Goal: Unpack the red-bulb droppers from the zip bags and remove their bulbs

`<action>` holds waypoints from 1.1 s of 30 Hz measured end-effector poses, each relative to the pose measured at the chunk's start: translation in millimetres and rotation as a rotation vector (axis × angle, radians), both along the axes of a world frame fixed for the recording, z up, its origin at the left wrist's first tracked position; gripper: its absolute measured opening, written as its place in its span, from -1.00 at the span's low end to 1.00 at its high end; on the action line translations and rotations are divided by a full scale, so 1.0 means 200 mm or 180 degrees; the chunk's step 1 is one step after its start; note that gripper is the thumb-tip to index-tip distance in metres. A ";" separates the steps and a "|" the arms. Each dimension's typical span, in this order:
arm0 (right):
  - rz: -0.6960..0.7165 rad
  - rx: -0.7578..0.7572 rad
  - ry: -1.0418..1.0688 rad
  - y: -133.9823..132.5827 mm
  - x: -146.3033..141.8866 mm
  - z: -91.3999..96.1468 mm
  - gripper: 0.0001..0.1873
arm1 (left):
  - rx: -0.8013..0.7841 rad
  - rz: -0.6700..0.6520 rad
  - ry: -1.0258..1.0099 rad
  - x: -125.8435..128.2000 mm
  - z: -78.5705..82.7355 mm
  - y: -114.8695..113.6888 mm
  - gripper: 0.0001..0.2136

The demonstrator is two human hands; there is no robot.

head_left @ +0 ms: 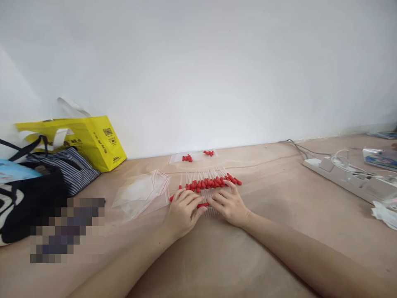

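Note:
A row of clear droppers with red rubber bulbs (209, 183) lies across the middle of the table, its thin tubes pointing away toward the wall. Closer to me, a second row of clear tubes (211, 212) points toward me, with a red bulb showing between my hands. My left hand (185, 209) is curled over the left end of the near droppers, thumb toward the middle. From the other side, my right hand (228, 205) bends its fingers over the right end. Both hands touch the droppers; my fingers hide most of the near bulbs.
Clear zip bags (144, 194) lie left of the droppers. Another bag with red bulbs (187, 158) is by the wall. A yellow bag (102, 142), a striped pouch (76, 165) and a black bag (34, 207) stand left. A power strip (347, 178) and crumpled tissue (384, 214) lie right.

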State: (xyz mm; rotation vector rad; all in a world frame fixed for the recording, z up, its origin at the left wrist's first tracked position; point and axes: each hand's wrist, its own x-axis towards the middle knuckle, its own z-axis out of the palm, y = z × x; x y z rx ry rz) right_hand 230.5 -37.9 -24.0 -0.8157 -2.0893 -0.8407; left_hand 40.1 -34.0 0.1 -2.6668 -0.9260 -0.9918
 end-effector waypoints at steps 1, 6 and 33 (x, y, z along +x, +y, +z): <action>0.0016 0.0018 -0.0004 0.00 0.00 0.00 -0.80 | 0.0185 -0.0008 0.0067 0.00 -0.02 0.00 -0.82; 0.0047 -0.0007 -0.0051 0.00 0.00 -0.01 -0.81 | 0.0765 0.0080 0.0227 0.02 -0.06 0.01 -0.84; -0.0313 -0.1055 0.0400 0.03 0.05 -0.07 -0.79 | 0.0126 0.0800 -0.0323 -0.21 -0.01 0.03 -0.79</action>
